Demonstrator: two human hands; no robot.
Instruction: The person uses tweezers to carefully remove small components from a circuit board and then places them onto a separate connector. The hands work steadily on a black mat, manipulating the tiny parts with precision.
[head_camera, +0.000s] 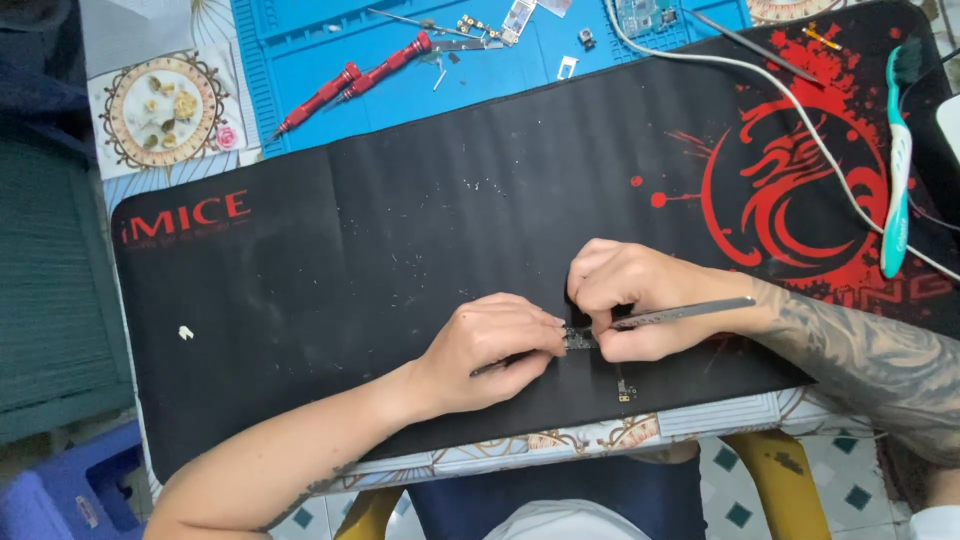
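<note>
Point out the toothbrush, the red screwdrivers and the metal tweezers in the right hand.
toothbrush (897, 170), head view, on the middle of its handle.
red screwdrivers (350, 80), head view, where the two red handles meet.
metal tweezers (690, 311), head view, on the bare shaft past the right hand (640, 300).

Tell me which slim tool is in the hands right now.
The metal tweezers in the right hand; the two red screwdrivers lie untouched on the blue mat.

The small dark part (578, 338) pinched between the left hand (490, 350) and the right hand (625, 300) is mostly covered by fingertips, and its kind cannot be told. The tip of the metal tweezers (680, 315) is hidden under the right hand. A tiny component (624, 390) just below the hands is too small to be identified.
</note>
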